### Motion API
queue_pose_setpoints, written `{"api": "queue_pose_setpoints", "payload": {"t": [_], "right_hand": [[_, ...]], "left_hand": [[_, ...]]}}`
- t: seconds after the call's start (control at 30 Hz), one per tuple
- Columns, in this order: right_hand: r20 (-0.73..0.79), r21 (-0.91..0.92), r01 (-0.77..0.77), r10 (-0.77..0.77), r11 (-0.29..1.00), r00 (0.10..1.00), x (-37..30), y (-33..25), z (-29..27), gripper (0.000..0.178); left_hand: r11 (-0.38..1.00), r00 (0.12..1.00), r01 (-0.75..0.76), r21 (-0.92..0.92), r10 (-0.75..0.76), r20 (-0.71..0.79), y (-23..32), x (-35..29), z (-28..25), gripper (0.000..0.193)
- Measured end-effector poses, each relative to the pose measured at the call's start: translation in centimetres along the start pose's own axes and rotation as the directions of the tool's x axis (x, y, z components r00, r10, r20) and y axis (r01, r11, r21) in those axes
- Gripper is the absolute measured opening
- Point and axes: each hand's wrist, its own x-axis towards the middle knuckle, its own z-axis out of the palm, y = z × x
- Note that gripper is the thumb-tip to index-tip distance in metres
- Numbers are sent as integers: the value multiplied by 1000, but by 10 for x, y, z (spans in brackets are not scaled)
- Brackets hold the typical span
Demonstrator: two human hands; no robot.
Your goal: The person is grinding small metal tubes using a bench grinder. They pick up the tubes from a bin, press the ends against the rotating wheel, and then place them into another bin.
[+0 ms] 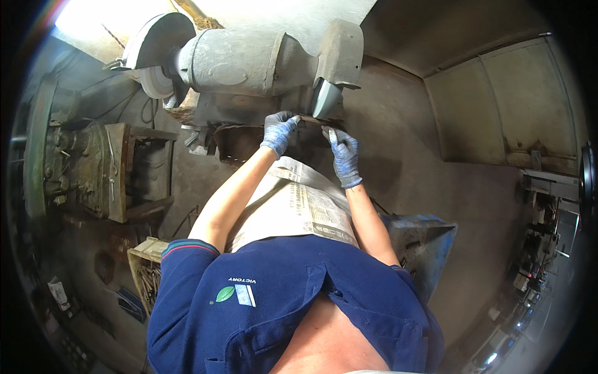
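Note:
A grey bench grinder [237, 62] stands in front of me, with a hooded wheel at each end. My left hand [280, 133], in a blue and grey work glove, is closed in a pinch just left of the right grinding wheel [327, 100]. My right hand [344, 156], gloved alike, is pinched just below that wheel, its fingertips pointing up and left. A thin, dark edge runs between the fingertips of both hands. Whether it is a held piece or part of the grinder, I cannot make out. Printed newspaper [299, 199] covers my lap under my forearms.
The pale left grinding wheel [156, 82] shows under its hood. A rusty metal tray [240, 142] sits below the grinder. Machinery [81, 165] stands at the left. A crate [146, 268] of metal pieces and a blue-edged bin [427, 249] flank me. Panels [504, 106] line the right.

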Motion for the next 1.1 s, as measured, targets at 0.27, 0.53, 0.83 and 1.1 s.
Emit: {"api": "queue_pose_setpoints", "payload": {"t": [0.27, 0.53, 0.83, 1.1], "right_hand": [[106, 118, -69, 57, 991, 993, -1, 2, 24, 23], [72, -207, 355, -348, 912, 935, -63, -67, 18, 24], [-19, -494, 483, -564, 723, 826, -125, -108, -4, 39], [-520, -499, -165, -142, 851, 842, -242, -160, -77, 28]], "left_hand": [[993, 997, -83, -82, 83, -2, -15, 11, -30, 9], [967, 972, -138, -213, 174, 158, 14, -65, -35, 14], [895, 796, -424, -141, 442, 413, 24, -96, -10, 20], [979, 883, -190, -76, 205, 422, 9, -92, -46, 20]]}}
